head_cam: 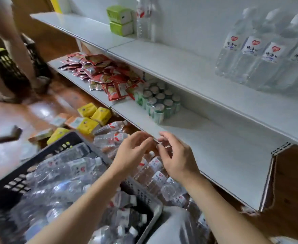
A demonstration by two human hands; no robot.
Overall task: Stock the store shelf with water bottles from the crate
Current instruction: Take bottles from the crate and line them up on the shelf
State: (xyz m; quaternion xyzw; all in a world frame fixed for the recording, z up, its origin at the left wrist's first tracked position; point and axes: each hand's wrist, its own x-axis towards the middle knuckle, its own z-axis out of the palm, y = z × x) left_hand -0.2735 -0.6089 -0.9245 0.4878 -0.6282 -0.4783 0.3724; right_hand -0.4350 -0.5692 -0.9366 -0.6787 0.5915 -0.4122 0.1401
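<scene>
White store shelf (188,71) runs diagonally, two levels in view. Upper level: a row of upright water bottles (261,55) at far right, one tall bottle (143,20) and two stacked green packs (121,21) further back. Lower shelf (220,147) holds a loose heap of red snack sachets (102,73), next to it a cluster of green-capped cans (159,101); the rest of the lower board nearer the camera is bare.

Dark plastic crate (44,154) sits at lower left, full of clear water bottles (60,175) lying on their sides. More bottles (155,171) lie loose under the front lip of the lower shelf, between the crate and the shelf. Yellow packs (93,117) and orange ones scattered on the wooden floor (9,113) behind the crate. Second person's legs (12,50) at top left beside another black crate (7,62). Pale bag-like thing at bottom centre, blurred.

Both forearms reach forward over the crate. Left hand (133,150) and right hand (177,155) hover close together just in front of the lower shelf edge, above the loose bottles, fingers loosely curled and spread. Neither hand grips anything; fingertips nearly meet but hold no bottle.
</scene>
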